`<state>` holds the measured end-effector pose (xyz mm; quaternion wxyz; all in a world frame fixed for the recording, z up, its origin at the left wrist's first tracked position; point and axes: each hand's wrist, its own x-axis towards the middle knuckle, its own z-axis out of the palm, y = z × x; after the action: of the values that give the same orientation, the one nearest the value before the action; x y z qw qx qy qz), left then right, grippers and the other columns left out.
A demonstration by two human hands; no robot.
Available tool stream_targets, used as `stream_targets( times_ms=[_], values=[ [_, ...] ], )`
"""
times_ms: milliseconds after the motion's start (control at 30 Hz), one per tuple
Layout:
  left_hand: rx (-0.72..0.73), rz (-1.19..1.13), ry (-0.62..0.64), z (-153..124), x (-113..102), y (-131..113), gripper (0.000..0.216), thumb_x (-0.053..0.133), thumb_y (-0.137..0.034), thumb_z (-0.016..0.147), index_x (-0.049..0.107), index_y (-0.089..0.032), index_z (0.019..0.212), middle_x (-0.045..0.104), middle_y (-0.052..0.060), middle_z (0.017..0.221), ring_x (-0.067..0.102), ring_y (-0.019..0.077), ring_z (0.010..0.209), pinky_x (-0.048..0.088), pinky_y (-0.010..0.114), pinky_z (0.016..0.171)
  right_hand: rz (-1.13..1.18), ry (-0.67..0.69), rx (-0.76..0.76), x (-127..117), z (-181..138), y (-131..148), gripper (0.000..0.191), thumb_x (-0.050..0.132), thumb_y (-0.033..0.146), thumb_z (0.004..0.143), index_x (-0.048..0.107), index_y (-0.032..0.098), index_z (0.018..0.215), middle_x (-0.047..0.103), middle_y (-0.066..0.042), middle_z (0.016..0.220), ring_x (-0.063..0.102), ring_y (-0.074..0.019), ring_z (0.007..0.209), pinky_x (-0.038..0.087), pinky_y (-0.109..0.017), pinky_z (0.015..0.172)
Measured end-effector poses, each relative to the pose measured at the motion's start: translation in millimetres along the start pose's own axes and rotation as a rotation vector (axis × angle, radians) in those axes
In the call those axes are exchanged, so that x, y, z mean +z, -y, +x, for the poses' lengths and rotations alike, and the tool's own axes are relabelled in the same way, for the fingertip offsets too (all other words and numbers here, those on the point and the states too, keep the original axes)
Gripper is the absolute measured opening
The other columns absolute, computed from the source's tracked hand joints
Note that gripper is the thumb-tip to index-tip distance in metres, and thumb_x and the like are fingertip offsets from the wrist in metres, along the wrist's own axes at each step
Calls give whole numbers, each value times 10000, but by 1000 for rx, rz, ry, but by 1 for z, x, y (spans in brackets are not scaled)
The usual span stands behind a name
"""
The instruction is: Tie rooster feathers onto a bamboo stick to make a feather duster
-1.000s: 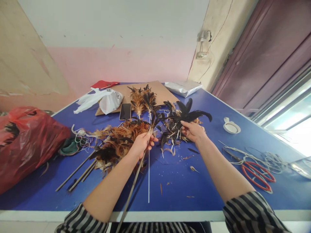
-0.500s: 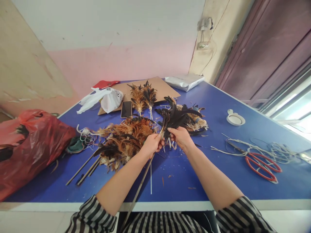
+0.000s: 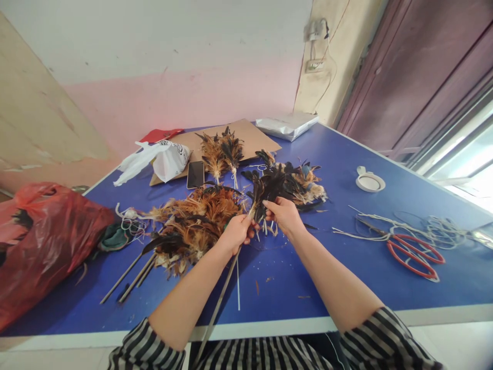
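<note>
Head view: dark feathers [image 3: 268, 186] bunched; quills pale.

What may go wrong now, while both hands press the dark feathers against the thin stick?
The dark feathers may slip from the right hand, whose grip takes only their quill ends. The stick, held by the left hand, juts past the table edge and might catch on the striped clothing.

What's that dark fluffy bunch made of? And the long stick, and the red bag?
The bunch looks like real feathers: dark, glossy, wispy, with pale quills at the base. The stick in the left hand seems to be thin cane or wood, matte and greyish-brown, though it could be metal. The bag looks like thin plastic: shiny, crinkled, slightly see-through.
</note>
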<state>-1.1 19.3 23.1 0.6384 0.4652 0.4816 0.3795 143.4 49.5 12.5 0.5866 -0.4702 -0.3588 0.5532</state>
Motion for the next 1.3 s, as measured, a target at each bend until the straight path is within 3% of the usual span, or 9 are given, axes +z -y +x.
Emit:
stream_targets(
  times_ms=[300,533,733,867,933,1033,1133,1200,1300],
  values=[
    [-71,-7,79,-7,8,0,281,495,-398,826,487,-126,753,637,88,767,567,102,459,347,182,333,24,-109,-63,3,1,-2,167,681,247,629,533,174,658,505,52,480,477,-67,400,473,-181,386],
    [-21,-96,58,-6,3,1,316,567,-426,768,468,-135,692,495,-9,583,389,34,380,219,145,310,57,-38,-29,7,-3,-3,198,713,263,621,564,163,705,544,28,572,529,-77,473,523,-202,452],
    [-8,-204,75,-4,-17,-8,296,616,-373,736,456,-128,695,453,-19,605,347,10,414,185,116,334,-28,68,76,-12,2,4,166,717,226,639,603,129,711,619,-26,639,563,-87,503,548,-228,512],
    [-4,-295,68,-2,-28,-13,289,646,-339,716,446,-131,704,456,-18,620,350,6,430,185,105,342,-196,64,119,-35,10,10,159,749,176,591,599,131,623,593,-23,505,513,-104,384,441,-218,347],
    [-2,-325,68,-2,-30,-15,287,656,-325,708,445,-131,707,455,-19,620,351,6,434,187,104,344,-282,-3,57,-42,11,15,179,766,141,555,598,151,615,562,12,457,470,-84,351,360,-185,316],
    [5,-336,82,-2,-30,-16,290,664,-325,698,449,-131,711,455,-20,622,350,7,435,180,103,343,-427,-115,-176,-37,3,20,188,768,181,559,641,184,697,600,26,553,475,-57,411,341,-157,371],
    [15,-319,111,-3,-28,-15,296,659,-347,700,463,-127,718,451,-21,626,342,5,433,168,105,341,-420,53,-124,-16,-11,18,173,716,328,632,652,173,676,570,24,507,426,-55,383,311,-172,364],
    [19,-304,134,-4,-25,-14,297,649,-363,708,470,-125,718,449,-22,625,336,3,427,165,107,339,-258,212,26,0,-19,11,226,691,382,649,637,162,656,537,32,462,385,-50,355,286,-178,349],
    [9,-290,150,-7,-21,-13,275,625,-358,732,484,-122,723,452,-24,611,338,4,416,170,109,336,2,284,85,14,-24,1,235,712,367,627,609,157,651,550,36,497,394,-44,377,307,-174,368]
  ],
)
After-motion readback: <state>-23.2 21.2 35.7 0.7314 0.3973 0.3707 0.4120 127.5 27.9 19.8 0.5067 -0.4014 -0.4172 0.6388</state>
